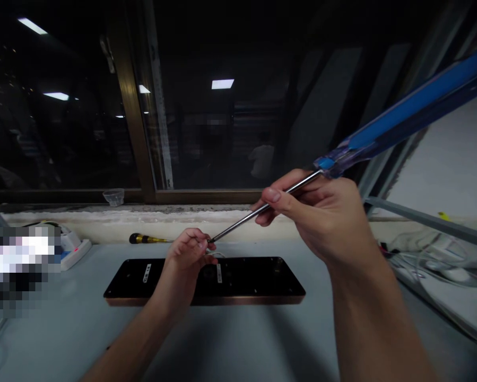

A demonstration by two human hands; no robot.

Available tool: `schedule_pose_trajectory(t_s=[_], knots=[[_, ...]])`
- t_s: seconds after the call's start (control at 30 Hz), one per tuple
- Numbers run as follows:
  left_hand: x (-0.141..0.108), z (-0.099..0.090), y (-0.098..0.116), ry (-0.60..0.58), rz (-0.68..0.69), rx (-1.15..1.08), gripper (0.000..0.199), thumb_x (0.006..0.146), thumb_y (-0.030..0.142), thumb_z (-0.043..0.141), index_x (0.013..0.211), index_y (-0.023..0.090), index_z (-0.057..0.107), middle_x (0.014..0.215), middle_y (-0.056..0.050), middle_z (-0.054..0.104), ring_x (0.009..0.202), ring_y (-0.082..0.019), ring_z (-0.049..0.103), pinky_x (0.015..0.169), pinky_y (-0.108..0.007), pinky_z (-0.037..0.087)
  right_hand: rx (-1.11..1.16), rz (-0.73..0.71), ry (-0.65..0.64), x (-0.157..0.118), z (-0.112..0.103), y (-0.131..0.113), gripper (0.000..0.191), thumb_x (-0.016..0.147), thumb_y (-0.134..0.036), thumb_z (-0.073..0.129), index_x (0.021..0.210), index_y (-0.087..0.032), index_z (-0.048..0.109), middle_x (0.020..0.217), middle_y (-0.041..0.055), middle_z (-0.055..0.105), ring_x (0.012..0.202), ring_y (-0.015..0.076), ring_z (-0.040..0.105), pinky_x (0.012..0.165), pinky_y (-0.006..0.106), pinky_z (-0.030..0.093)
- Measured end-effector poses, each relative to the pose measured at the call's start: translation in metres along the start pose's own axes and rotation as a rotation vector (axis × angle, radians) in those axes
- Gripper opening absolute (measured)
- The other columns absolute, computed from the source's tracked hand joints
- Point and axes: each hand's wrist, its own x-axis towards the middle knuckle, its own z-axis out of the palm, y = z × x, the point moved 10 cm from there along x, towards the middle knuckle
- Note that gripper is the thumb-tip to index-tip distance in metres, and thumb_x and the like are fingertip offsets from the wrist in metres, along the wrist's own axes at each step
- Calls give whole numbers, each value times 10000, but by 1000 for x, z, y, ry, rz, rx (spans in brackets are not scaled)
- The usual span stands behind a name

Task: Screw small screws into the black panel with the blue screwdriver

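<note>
My right hand (313, 207) grips the metal shaft of a large blue-handled screwdriver (405, 114), its handle rising to the upper right. The screwdriver's tip points down-left and meets the fingertips of my left hand (190, 249). The left fingers are pinched at that tip; something small and dark is there, too small to make out. A thin pale wire shows just below these fingers. Under my left hand and wrist, a long black panel (246, 278) with copper-coloured edges and white labels lies on the grey-blue table (238, 339).
A yellow-and-black screwdriver (146, 239) lies behind the panel. On the window sill stands a clear plastic cup (114, 197). A white power strip (76, 254) is at the left. Cables and clear bags (449, 265) lie at the right, behind a metal bar (425, 215).
</note>
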Motion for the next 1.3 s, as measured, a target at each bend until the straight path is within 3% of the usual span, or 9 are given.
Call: schedule_pose_trajectory(t_s=[0.43, 0.77, 0.97, 1.07, 1.2, 1.3], knots=[[2, -5, 0, -22, 20, 65, 142, 653, 216, 692, 735, 183, 581, 676, 20, 577, 667, -105, 536, 585, -197, 440, 7, 17, -14, 0, 5, 3, 131, 738, -297, 676, 672, -196, 627, 526, -24, 640, 500, 127, 628, 501, 252, 526], [4, -8, 4, -16, 47, 89, 161, 619, 211, 713, 692, 177, 573, 680, 25, 581, 653, -95, 531, 574, -190, 429, -70, 27, -58, -1, 9, -2, 164, 727, -323, 683, 671, -184, 618, 547, -10, 646, 530, 127, 637, 509, 227, 523], [4, -14, 4, 27, 52, 252, 124, 649, 235, 668, 679, 178, 562, 646, 29, 585, 623, -92, 518, 598, -200, 409, -136, 77, -258, -8, 32, -2, 114, 757, -287, 647, 761, -173, 637, 684, 5, 668, 648, 118, 642, 575, 191, 518], [4, -14, 6, 28, 63, 323, 91, 673, 233, 625, 695, 182, 553, 660, 36, 581, 603, -84, 505, 620, -207, 405, -164, 88, -284, -8, 36, 0, 91, 769, -263, 622, 781, -175, 641, 705, 7, 662, 671, 117, 635, 596, 192, 514], [3, -3, 5, -82, 90, 584, 50, 734, 232, 552, 758, 187, 555, 738, 20, 592, 672, -104, 530, 669, -230, 409, -194, 111, -241, -4, 29, 6, 166, 778, -277, 600, 664, -157, 614, 635, 14, 623, 577, 115, 614, 546, 211, 503], [3, 4, 2, -181, 143, 794, 80, 794, 234, 488, 821, 194, 552, 828, -7, 620, 807, -141, 567, 727, -256, 417, -209, 217, -292, -6, 27, 21, 216, 761, -334, 618, 653, -148, 604, 620, 21, 619, 564, 126, 614, 542, 227, 501]])
